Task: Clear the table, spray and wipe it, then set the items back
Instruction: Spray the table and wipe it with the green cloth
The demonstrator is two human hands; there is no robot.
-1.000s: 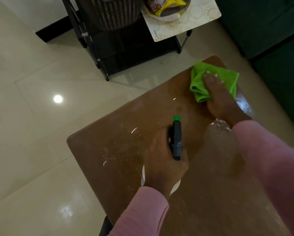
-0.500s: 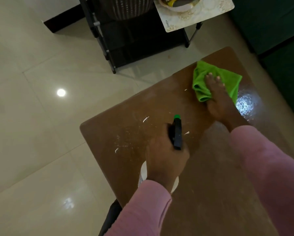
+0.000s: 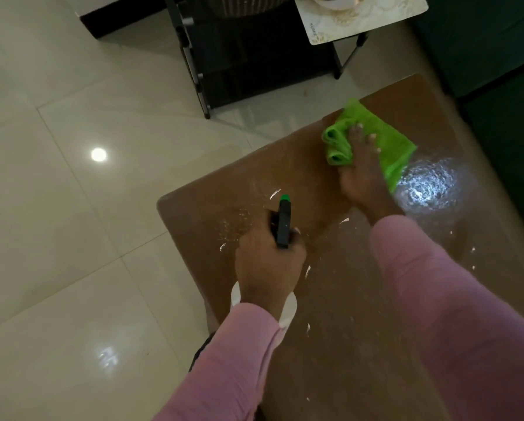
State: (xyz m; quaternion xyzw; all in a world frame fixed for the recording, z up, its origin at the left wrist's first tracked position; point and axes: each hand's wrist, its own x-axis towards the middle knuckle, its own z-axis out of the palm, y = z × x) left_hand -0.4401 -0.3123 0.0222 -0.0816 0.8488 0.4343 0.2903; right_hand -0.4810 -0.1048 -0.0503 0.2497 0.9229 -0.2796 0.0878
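Brown surface [image 3: 361, 299]: lying cleared of items, carrying white flecks and spray droplets, with one bright wet glare near the far right.
Cloth [image 3: 373, 138]: one green cloth, sitting bunched on the far part of the surface, close to its left edge.
Right hand [image 3: 361, 174]: pressing flat on the cloth, fingers [image 3: 359, 132] spread apart over it, not clamping it.
Bottle [image 3: 283, 223]: one spray bottle, black head with green nozzle, hovering over the surface's left side and pointing away from the person.
Left hand [image 3: 270, 262]: gripping the bottle, fingers wrapping tight around its neck; whether a finger is squeezing the trigger I cannot tell, since the hand is hiding it.
Stage: spraying and wiping appearing underway; setting items back not yet done.
Risk: cloth sitting near the edge, so a long stroke could be pushing it off onto the floor.
Risk: nozzle aiming toward the left edge, so mist could be landing on the tiles [image 3: 102, 208] and leaving them slick.
Count: two hands, one cloth, one bottle.
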